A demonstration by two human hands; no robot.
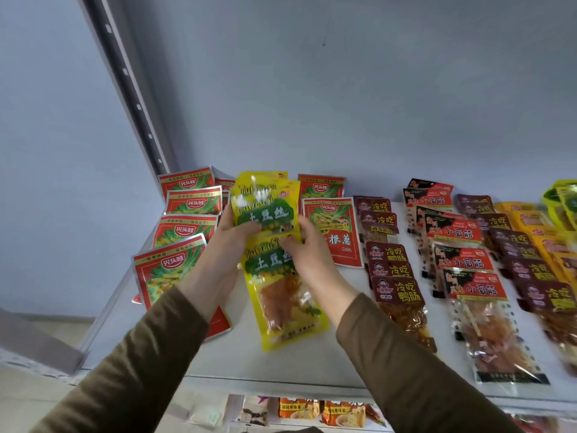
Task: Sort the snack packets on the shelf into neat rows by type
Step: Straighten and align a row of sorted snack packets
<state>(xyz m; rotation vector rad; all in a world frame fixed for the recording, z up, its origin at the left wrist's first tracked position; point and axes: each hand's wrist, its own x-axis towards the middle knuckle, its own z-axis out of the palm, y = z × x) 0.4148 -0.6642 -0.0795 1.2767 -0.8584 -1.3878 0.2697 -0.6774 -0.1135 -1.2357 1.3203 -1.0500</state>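
On the white shelf (312, 357), against a plain pale back wall (343, 89), snack packets lie in rows running from front to back. Taking the yellow packets (282, 295) as the landmark: both hands meet over them, near the shelf's left-centre. The left hand (232, 235) grips an upper yellow packet (265, 210) by its left edge, thumb curled over its green label. The right hand (307, 245) pinches the same packet's lower right corner, its fingers bent over the top of the yellow packet lying flat beneath. More yellow packets are stacked behind the held one.

Left of the yellow packets, a row of red packets (184, 232) overlaps toward the front edge, the nearest partly under the left sleeve (140, 354). Just right of them lie two more red packets (332, 229), one behind the other. Further right runs a row of dark maroon packets (390, 276), then a row with red-and-black labels (468, 267), then another maroon row (527, 260), and orange packets (543, 232) near the frame's edge, blurred.

Left and behind the yellow packets, a grey slotted upright (131, 89) rises along the wall. Below the shelf's front lip, a lower shelf (312, 410) holds orange and pale packets, partly visible.
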